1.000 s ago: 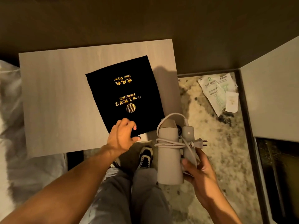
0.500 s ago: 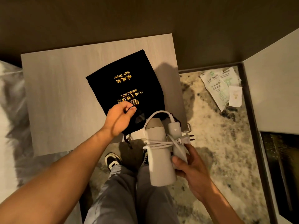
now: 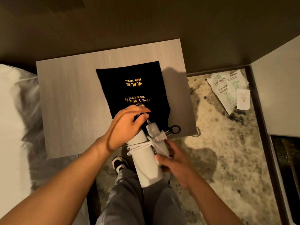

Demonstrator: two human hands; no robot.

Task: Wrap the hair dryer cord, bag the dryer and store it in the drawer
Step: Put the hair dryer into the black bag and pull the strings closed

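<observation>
the left hand (image 3: 125, 125) is pinching the near edge of the black bag (image 3: 133, 91), fingers curled tight on the cloth at its opening, where the fabric is lifting off the flat. the right hand (image 3: 174, 161) is gripping the hair dryer (image 3: 148, 166) around its white body, fingers wrapping over the side and thumb lying across the front. the dryer is pointing away from the person, its far end sitting right at the bag's mouth, partly hidden under the left hand, so how far it is inside is hard to tell. the white cord (image 3: 139, 147) is lying in several loops around the dryer's body, and the plug (image 3: 160, 135) is sticking out on the right side, just beside the bag's drawstring loop (image 3: 175, 129).

the bag is lying on the pale wooden nightstand (image 3: 69, 103), gold lettering facing up and reading upside down from this view, with the words "hair dryer" showing. its near edge is reaching the front edge of the nightstand.

a white pillow (image 3: 11, 127) is sitting to the left of the nightstand. on the right, the speckled carpet (image 3: 219, 151) is carrying a few white paper packets (image 3: 227, 90) near the wall. the person's grey trousers (image 3: 141, 200) and one dark shoe (image 3: 119, 164) are showing below the dryer.
</observation>
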